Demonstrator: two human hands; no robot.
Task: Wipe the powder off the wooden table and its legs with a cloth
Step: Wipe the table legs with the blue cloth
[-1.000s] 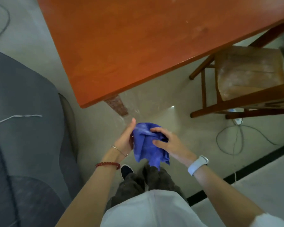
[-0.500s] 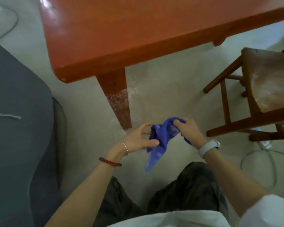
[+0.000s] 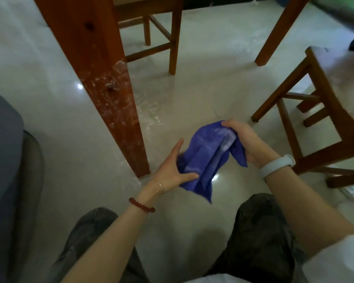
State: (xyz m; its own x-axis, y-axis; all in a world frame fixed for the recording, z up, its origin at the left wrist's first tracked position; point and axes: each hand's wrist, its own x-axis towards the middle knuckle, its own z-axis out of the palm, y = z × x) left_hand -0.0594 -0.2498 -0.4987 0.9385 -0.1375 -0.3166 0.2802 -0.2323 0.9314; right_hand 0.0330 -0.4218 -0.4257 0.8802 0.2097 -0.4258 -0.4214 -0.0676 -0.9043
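A thick wooden table leg (image 3: 110, 82) stands on the pale floor, its lower half smeared with white powder. Just right of its foot I hold a blue cloth (image 3: 204, 158) low over the floor, powder streaks showing on its folds. My right hand (image 3: 243, 139) grips the cloth's upper end with curled fingers. My left hand (image 3: 172, 170) holds the lower part, thumb across the front and fingers behind it. The tabletop is out of view.
A wooden chair (image 3: 319, 111) stands close on the right, another chair (image 3: 161, 43) behind the leg, and a second table leg (image 3: 274, 35) at the back. A grey sofa (image 3: 6, 160) fills the left edge. Powder marks the floor (image 3: 149, 111) beside the leg.
The view has dropped from above the tabletop to under the table. Both hands, still handling the cloth, now sit low beside the powdered leg; the cloth is spread wider between them.
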